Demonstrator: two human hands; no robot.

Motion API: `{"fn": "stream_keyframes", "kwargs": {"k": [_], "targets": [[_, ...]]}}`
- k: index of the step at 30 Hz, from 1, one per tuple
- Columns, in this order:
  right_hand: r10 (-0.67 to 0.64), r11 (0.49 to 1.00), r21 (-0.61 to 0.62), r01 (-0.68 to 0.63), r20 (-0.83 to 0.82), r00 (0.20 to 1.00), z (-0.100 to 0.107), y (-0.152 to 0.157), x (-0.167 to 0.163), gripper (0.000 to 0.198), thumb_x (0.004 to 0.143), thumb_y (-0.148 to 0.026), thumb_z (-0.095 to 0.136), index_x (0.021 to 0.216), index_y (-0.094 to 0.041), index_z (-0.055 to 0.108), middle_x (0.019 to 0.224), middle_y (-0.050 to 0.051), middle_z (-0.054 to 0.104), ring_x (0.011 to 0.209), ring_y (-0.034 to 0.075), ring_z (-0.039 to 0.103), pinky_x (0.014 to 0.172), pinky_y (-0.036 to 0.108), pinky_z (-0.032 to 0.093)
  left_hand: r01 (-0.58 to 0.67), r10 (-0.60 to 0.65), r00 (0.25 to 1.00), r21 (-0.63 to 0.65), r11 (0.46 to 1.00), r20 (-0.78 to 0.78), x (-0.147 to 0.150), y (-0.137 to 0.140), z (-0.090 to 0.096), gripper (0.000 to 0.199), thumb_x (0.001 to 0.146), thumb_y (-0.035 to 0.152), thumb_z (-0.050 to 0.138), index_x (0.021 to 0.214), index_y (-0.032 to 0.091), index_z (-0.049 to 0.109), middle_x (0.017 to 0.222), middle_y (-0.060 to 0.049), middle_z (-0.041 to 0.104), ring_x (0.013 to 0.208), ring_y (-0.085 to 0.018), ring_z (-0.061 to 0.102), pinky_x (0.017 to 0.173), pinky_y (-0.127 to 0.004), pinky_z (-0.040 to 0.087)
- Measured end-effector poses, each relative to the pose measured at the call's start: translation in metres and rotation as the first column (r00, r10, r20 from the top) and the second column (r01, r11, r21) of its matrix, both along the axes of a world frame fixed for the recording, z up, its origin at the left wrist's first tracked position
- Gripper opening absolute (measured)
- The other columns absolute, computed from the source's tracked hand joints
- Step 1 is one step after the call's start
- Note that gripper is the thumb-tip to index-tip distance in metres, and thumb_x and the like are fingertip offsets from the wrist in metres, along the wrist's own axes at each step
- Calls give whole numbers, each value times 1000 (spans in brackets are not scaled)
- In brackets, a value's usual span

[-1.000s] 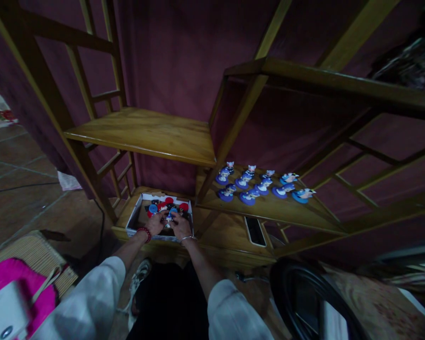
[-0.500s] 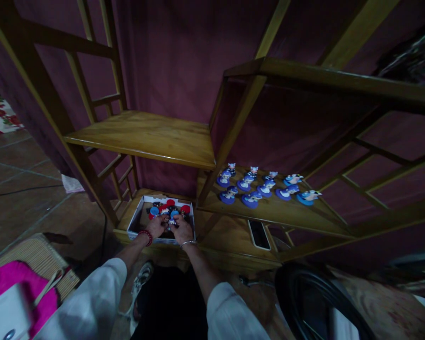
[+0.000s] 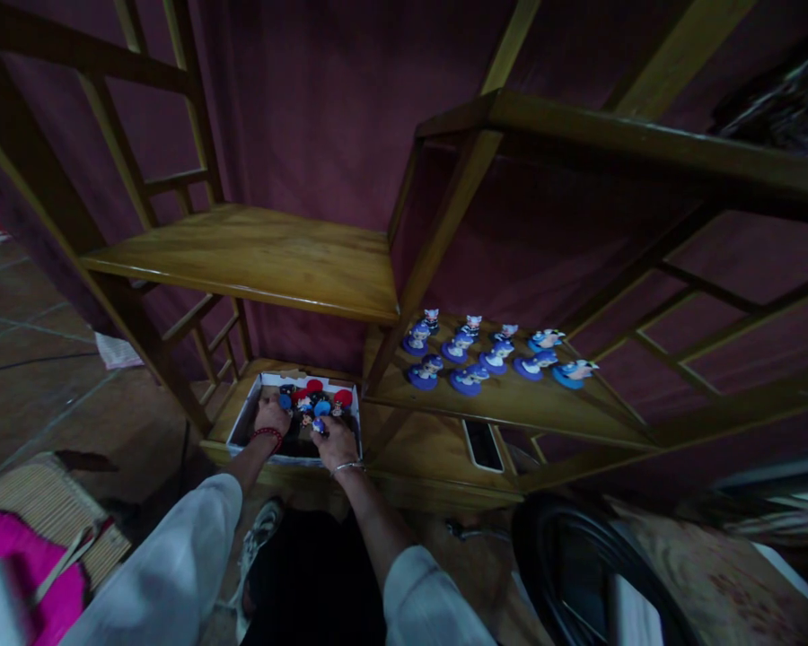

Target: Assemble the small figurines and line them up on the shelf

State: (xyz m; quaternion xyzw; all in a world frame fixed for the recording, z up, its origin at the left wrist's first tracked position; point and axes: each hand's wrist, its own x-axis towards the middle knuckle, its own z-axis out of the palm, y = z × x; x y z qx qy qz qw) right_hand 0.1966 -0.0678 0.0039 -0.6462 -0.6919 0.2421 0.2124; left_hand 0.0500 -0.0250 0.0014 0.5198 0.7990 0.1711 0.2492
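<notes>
A shallow white cardboard box (image 3: 241, 425) on the low shelf holds several small figurines (image 3: 304, 404) with red, blue and black parts, lying jumbled. My left hand (image 3: 271, 416) reaches into the box's left side, beside a blue round base (image 3: 285, 402); its fingers are mostly hidden, so its grip cannot be made out. Over the box's front right part, my right hand (image 3: 338, 445) pinches a small purple-and-white figurine (image 3: 319, 425) between thumb and fingers. Several figurines on purple and blue bases, such as a purple one (image 3: 469, 379), stand in rows on the shelf to the right.
A wooden shelf board (image 3: 242, 256) juts out above the box. A slanted post (image 3: 444, 233) separates the box from the figurine shelf (image 3: 539, 408). On the lower ledge lies a dark, white-edged rectangular object (image 3: 483, 445). A round black-rimmed object (image 3: 531, 529) stands at lower right.
My hands, close together over the box's middle before, have moved apart. The left has shifted left in the box; the right now shows a purple-and-white figurine in its fingers. The view has shifted slightly.
</notes>
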Motion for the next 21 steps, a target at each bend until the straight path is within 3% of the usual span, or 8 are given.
{"fn": "stream_keyframes", "kwargs": {"k": [10,21], "targets": [[-12,1000,-16,11,-49,999,4,-1,1,31,70,-30,54,100,-25,60,97,2,61,86,14,55,77,22,39,-8,8,999,-5,1000,-35,-2,6,-11,41,74,16,44,115,11,47,116,-21,48,91,-25,58,75,-31,43],[-31,999,-27,30,-48,998,8,-1,0,31,71,-31,53,100,-23,60,97,4,62,88,16,55,79,23,40,12,-11,999,-22,1000,31,-7,14,-20,29,74,23,47,97,14,61,97,-15,64,92,-28,58,72,-31,43]]}}
